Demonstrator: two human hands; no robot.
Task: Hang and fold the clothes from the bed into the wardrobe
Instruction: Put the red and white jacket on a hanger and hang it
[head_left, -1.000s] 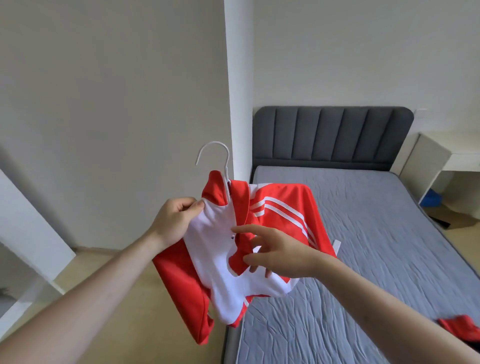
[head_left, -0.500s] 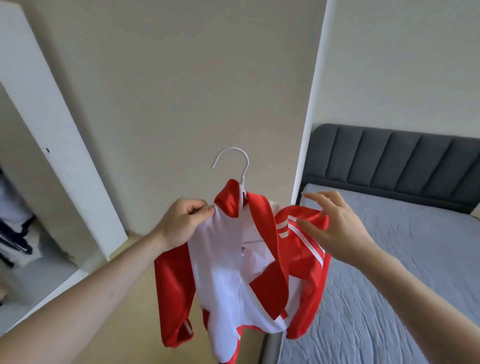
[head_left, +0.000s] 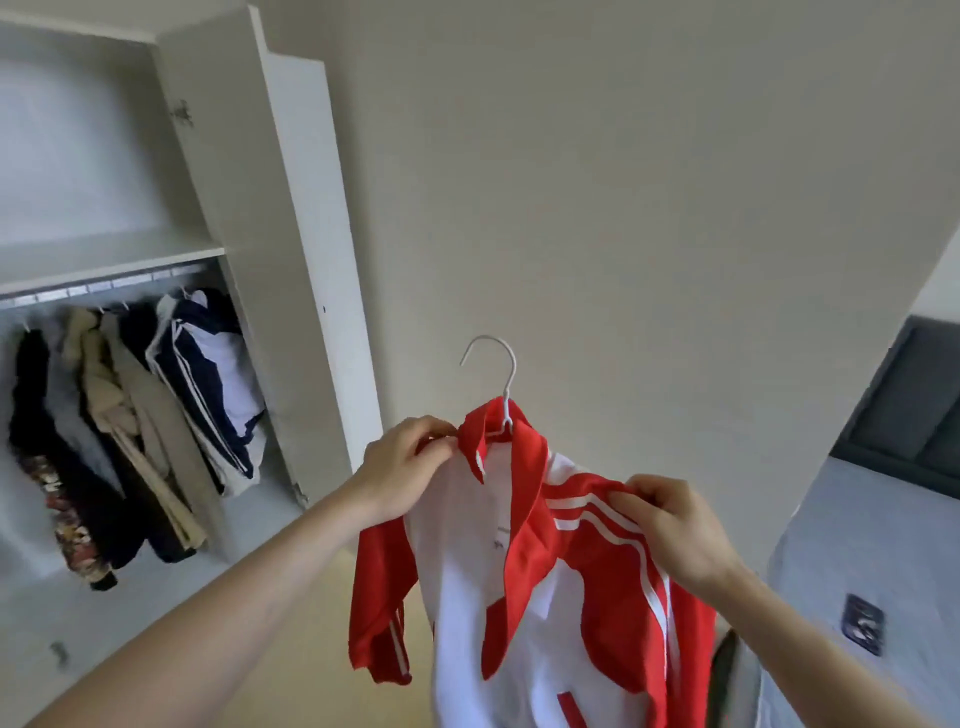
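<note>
the wardrobe stood on the left with its door open. under its shelf ran a rail, and clothes hung from it in a row: a dark one with a flowery bottom, a tan one, and a white and dark blue jacket with stripes at the right end. a plain wall filled the middle. the bed was at the right edge, with a grey cover and a dark headboard. a small dark phone lay on the bed cover.

a red and white jacket was held up in the air in front of the wall, between the wardrobe and the bed, and it touched neither one. it sat on a white hanger, and the hook stuck up out of the red collar. the front hung partly open and white stripes ran down the sleeve on the right.

the left hand pinched the jacket at the shoulder, just beside the collar. the right hand gripped the other shoulder, with its fingers curled over the striped cloth. the two hands were apart, one on each side of the hanger.
</note>
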